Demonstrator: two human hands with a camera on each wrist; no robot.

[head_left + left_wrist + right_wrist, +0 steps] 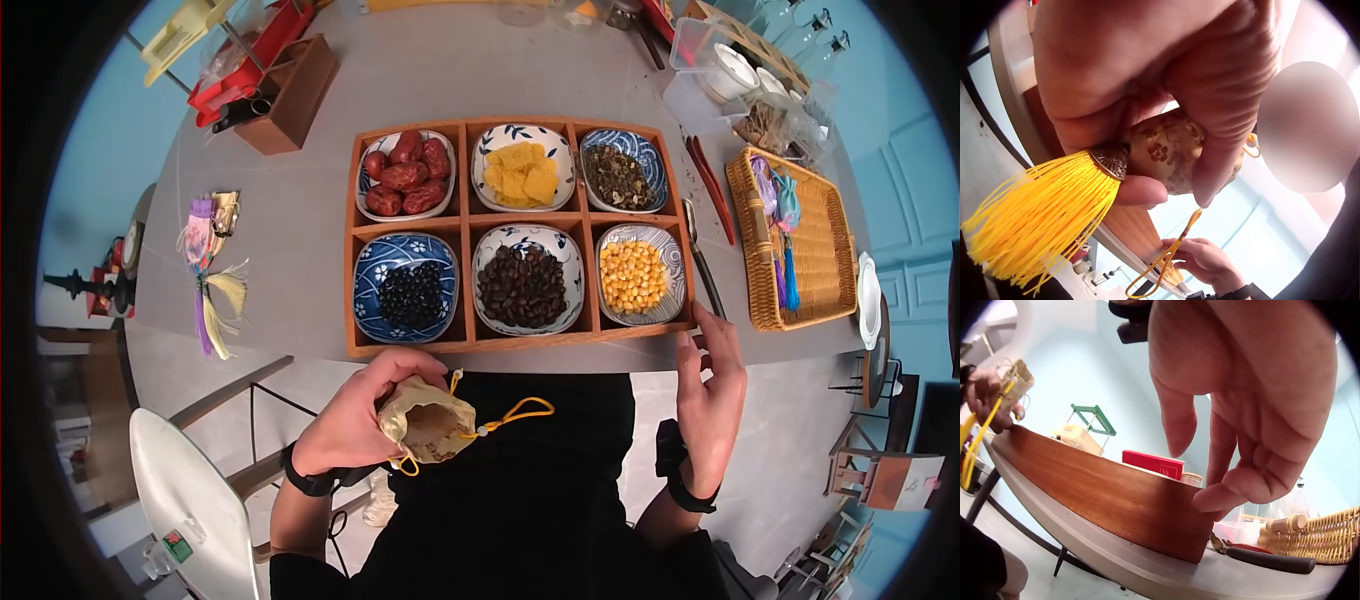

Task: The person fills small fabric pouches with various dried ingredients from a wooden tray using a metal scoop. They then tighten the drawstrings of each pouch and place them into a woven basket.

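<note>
My left hand (345, 420) grips a pale gold drawstring pouch (428, 450), its mouth open upward, just off the table's front edge. In the left wrist view, thumb and fingers pinch the flowered pouch (1163, 150), and a yellow tassel (1054, 209) hangs from it. My right hand (712, 410) holds nothing, fingers loosely bent beside the front right corner of the wooden tray (520, 344). Seen from the right wrist, the fingers of that hand (1247, 406) are at the tray corner (1129, 500); whether they touch it I cannot tell.
The tray's six bowls hold red dates (405, 176), yellow slices (522, 175), dried leaves (616, 178), black beans (411, 296), dark brown pieces (521, 287) and corn kernels (633, 277). A black-handled utensil (708, 275), red tongs (711, 190) and wicker basket (840, 240) lie right; tasselled pouches (200, 235) left.
</note>
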